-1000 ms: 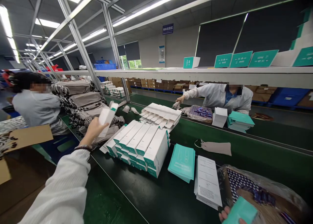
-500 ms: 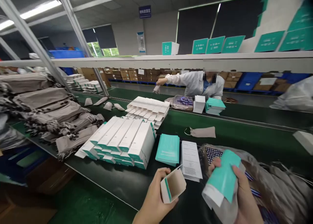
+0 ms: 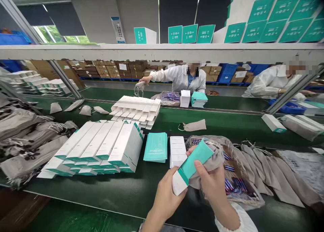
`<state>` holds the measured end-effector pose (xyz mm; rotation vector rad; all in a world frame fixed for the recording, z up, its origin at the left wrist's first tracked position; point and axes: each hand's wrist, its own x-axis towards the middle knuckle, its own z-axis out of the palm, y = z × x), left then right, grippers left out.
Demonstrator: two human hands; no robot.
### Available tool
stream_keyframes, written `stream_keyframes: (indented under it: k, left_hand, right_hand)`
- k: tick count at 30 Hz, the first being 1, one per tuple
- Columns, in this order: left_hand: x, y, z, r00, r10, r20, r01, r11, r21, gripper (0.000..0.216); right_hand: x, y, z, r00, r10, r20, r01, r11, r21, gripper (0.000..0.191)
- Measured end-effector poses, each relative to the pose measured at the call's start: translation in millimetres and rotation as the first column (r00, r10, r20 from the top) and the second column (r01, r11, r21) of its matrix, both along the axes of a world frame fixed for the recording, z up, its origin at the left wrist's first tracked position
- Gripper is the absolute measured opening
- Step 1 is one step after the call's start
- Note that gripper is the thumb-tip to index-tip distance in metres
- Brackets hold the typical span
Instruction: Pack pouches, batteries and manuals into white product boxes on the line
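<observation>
My left hand (image 3: pixel 165 193) is closed around a small white and teal box (image 3: pixel 179 182), tilted up to the right. My right hand (image 3: pixel 211 181) grips a curled teal user manual (image 3: pixel 198 156) together with a grey drawstring pouch (image 3: pixel 214 161). The manual's lower end is at the box's open end, partly inside it. Beyond my hands lie a stack of teal manuals (image 3: pixel 155 147) and a stack of white printed leaflets (image 3: pixel 177 151). A plastic-lined tray of batteries (image 3: pixel 229 184) is beside my right hand, partly covered by it.
White and teal boxes (image 3: pixel 93 144) are piled left of the manuals, with grey pouches (image 3: pixel 32 141) farther left. More pouches (image 3: pixel 268 168) lie right of the tray. Co-workers (image 3: pixel 188 77) sit across the green belt (image 3: pixel 222 124). A shelf (image 3: pixel 162 52) crosses above.
The manual and pouch have moved left to the box, and the manual's end now meets its opening. The box has tilted. My view has turned right, bringing a second co-worker into sight.
</observation>
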<state>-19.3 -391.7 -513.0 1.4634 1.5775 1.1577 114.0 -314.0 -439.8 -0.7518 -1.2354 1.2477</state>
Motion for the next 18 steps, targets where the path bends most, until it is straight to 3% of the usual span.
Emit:
stream_keyframes:
  k: [3,8,10,14,18]
  left_hand:
    - [9,6,-1.8,1.000,0.004,0.008,-0.004,0.999,0.039,0.057]
    - [24,16,-7.6,0.986,0.150,-0.079,-0.133,0.973,0.186,0.062]
    - [28,20,-7.9,0.972,0.208,-0.109,-0.175,0.950,0.257,0.056]
    - [33,25,-5.0,0.963,0.259,-0.079,-0.224,0.926,0.305,0.050]
    - [36,32,-6.2,0.942,0.329,-0.071,-0.290,0.900,0.325,0.041]
  right_hand:
    - [-6,-3,-9.0,0.996,-0.051,0.068,0.045,0.996,0.082,0.032]
    - [-12,-14,-20.9,0.989,-0.105,0.109,0.110,0.993,-0.039,0.052]
    - [-11,-17,-19.9,0.987,-0.125,0.105,0.129,0.991,-0.030,0.057]
    - [-9,-14,-16.5,0.991,-0.117,0.064,0.116,0.993,0.031,0.057]
    - [-14,-11,-33.0,0.994,-0.084,0.077,0.081,0.996,0.031,0.066]
